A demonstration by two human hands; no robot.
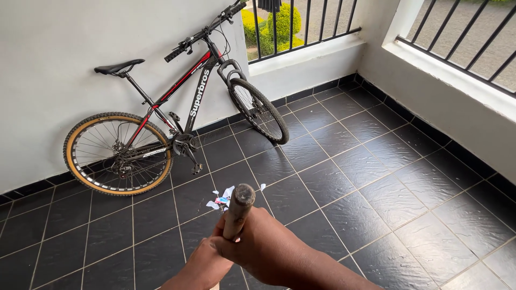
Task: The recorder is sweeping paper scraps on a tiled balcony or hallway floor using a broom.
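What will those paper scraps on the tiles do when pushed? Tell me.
The paper scraps look thin and torn, so probably very light and floppy. On the glossy dark tiles they would likely slide or scatter rather than roll. Both hands, right hand and left hand, grip a wooden handle.

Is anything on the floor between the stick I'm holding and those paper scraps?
Nothing visible. Both hands, the right hand and the left hand, grip the wooden handle, and the paper scraps lie on bare dark floor tiles just past its end. The bicycle leans against the wall further back, off that line.
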